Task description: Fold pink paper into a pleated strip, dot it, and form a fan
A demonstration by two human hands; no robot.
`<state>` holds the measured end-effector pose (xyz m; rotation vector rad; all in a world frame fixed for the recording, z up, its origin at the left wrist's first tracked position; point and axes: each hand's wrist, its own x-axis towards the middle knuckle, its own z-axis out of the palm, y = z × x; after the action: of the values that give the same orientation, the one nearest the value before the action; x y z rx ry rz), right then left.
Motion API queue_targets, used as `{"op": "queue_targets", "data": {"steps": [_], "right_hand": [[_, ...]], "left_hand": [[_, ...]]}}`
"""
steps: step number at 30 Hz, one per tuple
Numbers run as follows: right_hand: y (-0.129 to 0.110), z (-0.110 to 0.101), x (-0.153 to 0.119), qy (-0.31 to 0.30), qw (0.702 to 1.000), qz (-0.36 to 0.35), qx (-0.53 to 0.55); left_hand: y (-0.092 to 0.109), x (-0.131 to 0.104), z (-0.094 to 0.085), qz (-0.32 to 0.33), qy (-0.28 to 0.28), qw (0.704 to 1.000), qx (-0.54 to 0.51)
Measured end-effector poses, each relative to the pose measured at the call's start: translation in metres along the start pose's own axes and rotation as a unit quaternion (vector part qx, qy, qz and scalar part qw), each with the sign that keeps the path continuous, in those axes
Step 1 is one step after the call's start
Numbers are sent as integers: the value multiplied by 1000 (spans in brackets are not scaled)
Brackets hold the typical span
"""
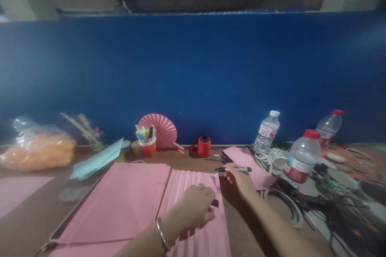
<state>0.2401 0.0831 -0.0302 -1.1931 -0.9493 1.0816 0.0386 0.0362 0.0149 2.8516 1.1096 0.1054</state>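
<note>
The left hand (194,207) lies curled over the pleated pink paper (208,243), a small black object (215,203) projecting between thumb and fingers; whether it is gripped or merely covered cannot be told. The right hand (239,180) holds a black-and-grey marker (244,169) in a narrow grip, near level, its dark end toward the paper's right edge. The paper rests on the counter (241,229) beside a flat pink sheet (126,204). Hazards, as judged: if that end is uncapped, a dip could stain the paper; heavy left-hand pressure could flatten pleats; a rightward elbow swing could topple the red-capped bottle (301,162).
</note>
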Motion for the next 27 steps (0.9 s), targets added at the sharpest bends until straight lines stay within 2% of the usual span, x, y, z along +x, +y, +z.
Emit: {"op": "queue_targets", "data": {"steps": [3,5,7,10,16,27], "right_hand": [[2,-1,0,-6,1000,-15,-25],[5,-1,-1,13,999,-19,-46],[7,-1,-1,34,996,-22,-79],[8,-1,-1,32,993,-19,-109],[5,2,-2,23,994,-12,-110],[0,3,-3,31,990,-13,-136]], "left_hand": [[2,4,-1,-7,-2,1000,-16],[2,5,-3,-10,-2,999,-48],[2,5,-3,-10,8,997,-74],[1,4,0,1,32,995,-93],[-2,5,8,14,39,993,-111],[3,8,5,7,48,993,-109]]}}
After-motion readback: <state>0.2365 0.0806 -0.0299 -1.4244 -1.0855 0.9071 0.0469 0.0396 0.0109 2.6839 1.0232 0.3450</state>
